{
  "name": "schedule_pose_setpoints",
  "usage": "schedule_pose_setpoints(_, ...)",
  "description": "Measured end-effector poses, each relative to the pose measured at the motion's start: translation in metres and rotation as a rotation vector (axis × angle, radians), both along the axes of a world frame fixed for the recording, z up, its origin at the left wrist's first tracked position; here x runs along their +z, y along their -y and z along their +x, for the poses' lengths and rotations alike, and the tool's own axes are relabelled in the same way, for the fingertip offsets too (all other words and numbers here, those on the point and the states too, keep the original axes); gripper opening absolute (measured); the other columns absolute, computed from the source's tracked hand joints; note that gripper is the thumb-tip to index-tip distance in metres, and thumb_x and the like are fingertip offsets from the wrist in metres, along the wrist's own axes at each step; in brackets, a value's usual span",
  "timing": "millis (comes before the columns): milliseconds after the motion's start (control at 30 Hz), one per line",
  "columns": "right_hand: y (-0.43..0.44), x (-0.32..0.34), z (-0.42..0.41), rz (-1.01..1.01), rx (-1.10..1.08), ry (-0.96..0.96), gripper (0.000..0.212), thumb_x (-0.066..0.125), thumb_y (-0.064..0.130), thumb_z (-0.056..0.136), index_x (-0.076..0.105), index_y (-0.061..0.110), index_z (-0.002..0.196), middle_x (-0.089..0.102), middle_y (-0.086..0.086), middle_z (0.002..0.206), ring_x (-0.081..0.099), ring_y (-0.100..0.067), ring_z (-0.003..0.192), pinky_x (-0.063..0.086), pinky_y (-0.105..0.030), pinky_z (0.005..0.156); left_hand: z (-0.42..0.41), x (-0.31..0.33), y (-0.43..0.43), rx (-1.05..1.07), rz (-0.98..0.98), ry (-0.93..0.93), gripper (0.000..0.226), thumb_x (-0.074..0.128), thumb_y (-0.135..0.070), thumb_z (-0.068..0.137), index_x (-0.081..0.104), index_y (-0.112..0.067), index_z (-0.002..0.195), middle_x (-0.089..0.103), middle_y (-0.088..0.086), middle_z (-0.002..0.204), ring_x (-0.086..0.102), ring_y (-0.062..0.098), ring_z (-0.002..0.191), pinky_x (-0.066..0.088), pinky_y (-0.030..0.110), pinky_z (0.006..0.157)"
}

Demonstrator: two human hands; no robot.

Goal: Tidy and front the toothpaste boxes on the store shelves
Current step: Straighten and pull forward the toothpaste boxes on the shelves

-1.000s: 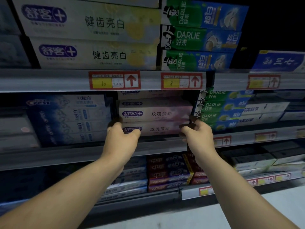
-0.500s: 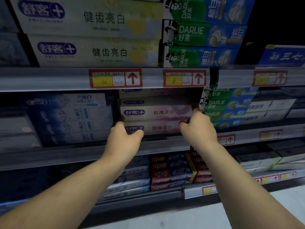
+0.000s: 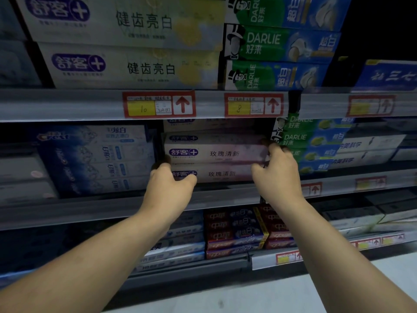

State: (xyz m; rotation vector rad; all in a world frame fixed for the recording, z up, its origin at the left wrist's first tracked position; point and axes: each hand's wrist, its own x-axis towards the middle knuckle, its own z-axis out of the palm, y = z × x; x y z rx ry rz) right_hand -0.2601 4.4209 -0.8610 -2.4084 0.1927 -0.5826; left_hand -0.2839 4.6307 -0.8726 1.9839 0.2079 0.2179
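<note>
Pink toothpaste boxes: stacked on middle shelf, just behind its front edge. Left hand: fingers curled round stack's left end. Right hand: fingers curled round right end. Step, judged: fronting this stack. Next: even pull to front edge, faces flush.

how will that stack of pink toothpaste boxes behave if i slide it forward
The pink boxes look like stiff, flat-sided cardboard, so they should slide, not roll. Stacked loose, the upper ones may skew unless the left hand and right hand press both ends evenly. Long and thin, they are probably light.
</note>
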Motion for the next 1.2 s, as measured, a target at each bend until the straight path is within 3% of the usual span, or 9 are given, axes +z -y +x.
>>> schedule_pose_setpoints(100,-0.001,0.0,-0.001,0.088,0.013,0.01,0.033,0.06,0.012,0.087,0.058,0.009,0.12,0.053,-0.01,0.114,0.051,-0.03,0.103,0.035,-0.03,0.08,-0.001,0.0,-0.002,0.012,0.018,0.01,0.027,0.065,-0.028,0.089,0.058,-0.026,0.116,0.061,0.001,0.119,0.061,0.017,0.098,0.051,0.037,0.09)
schedule_pose_setpoints(200,0.0,-0.001,-0.005,0.126,0.029,0.05,0.013,0.06,0.011,0.086,0.056,0.017,0.096,0.052,-0.006,0.102,0.05,-0.027,0.094,0.032,-0.03,0.075,-0.002,0.001,-0.006,0.019,0.023,0.04,0.034,0.063,-0.027,0.089,0.059,-0.027,0.123,0.063,-0.002,0.119,0.061,0.016,0.101,0.05,0.034,0.089)
schedule_pose_setpoints(300,0.0,-0.002,-0.007,0.137,0.04,0.066,0.013,0.061,0.011,0.087,0.052,0.021,0.09,0.05,-0.004,0.098,0.046,-0.024,0.09,0.029,-0.029,0.073,-0.004,0.001,-0.009,0.012,0.016,0.054,0.042,0.063,-0.026,0.089,0.058,-0.028,0.13,0.063,-0.005,0.12,0.06,0.014,0.105,0.049,0.033,0.091)
schedule_pose_setpoints(500,0.003,-0.002,-0.006,0.168,0.067,0.062,0.016,0.061,0.012,0.088,0.056,0.021,0.101,0.052,-0.005,0.104,0.047,-0.023,0.095,0.03,-0.026,0.076,-0.003,0.0,-0.013,-0.004,-0.005,0.053,0.033,0.065,-0.025,0.089,0.058,-0.029,0.121,0.065,-0.007,0.118,0.061,0.012,0.103,0.046,0.029,0.083)
schedule_pose_setpoints(800,0.007,0.0,-0.006,0.188,0.065,0.035,0.023,0.062,0.011,0.087,0.055,0.024,0.104,0.055,-0.005,0.107,0.051,-0.023,0.097,0.035,-0.029,0.08,-0.005,-0.002,-0.016,-0.036,0.078,0.045,0.027,0.064,-0.028,0.088,0.055,-0.03,0.114,0.059,-0.002,0.121,0.058,0.013,0.103,0.049,0.035,0.09)
schedule_pose_setpoints(933,0.006,0.001,-0.008,0.267,0.028,0.041,0.044,0.061,0.009,0.09,0.058,0.014,0.134,0.051,0.002,0.112,0.053,-0.016,0.103,0.041,-0.03,0.089,-0.007,-0.002,-0.014,-0.049,0.086,0.047,0.019,0.065,-0.025,0.089,0.054,-0.031,0.104,0.055,-0.003,0.116,0.054,0.004,0.095,0.042,0.029,0.081)
schedule_pose_setpoints(1000,0.007,0.0,-0.007,0.323,-0.035,0.034,0.051,0.06,0.01,0.091,0.053,0.014,0.142,0.056,0.005,0.119,0.054,-0.009,0.088,0.039,-0.026,0.083,-0.006,-0.002,-0.015,-0.06,0.065,0.044,0.018,0.065,-0.025,0.089,0.055,-0.033,0.102,0.061,-0.006,0.115,0.057,0.006,0.098,0.043,0.027,0.08)
schedule_pose_setpoints(1100,0.01,-0.006,-0.004,0.379,-0.106,-0.037,0.041,0.061,0.014,0.089,0.064,0.011,0.13,0.071,-0.003,0.107,0.061,-0.009,0.074,0.044,-0.029,0.063,-0.007,0.002,-0.015,-0.068,0.018,0.039,0.018,0.064,-0.022,0.09,0.058,-0.036,0.1,0.065,-0.017,0.105,0.058,-0.001,0.094,0.042,0.017,0.07)
schedule_pose_setpoints(1200,0.006,-0.008,-0.002,0.426,-0.083,-0.063,0.022,0.064,0.013,0.087,0.073,0.013,0.107,0.072,0.0,0.086,0.065,-0.021,0.077,0.052,-0.034,0.067,-0.007,0.004,-0.016,-0.065,0.003,0.041,0.02,0.063,-0.02,0.092,0.057,-0.039,0.092,0.061,-0.024,0.094,0.055,-0.006,0.088,0.038,0.013,0.064)
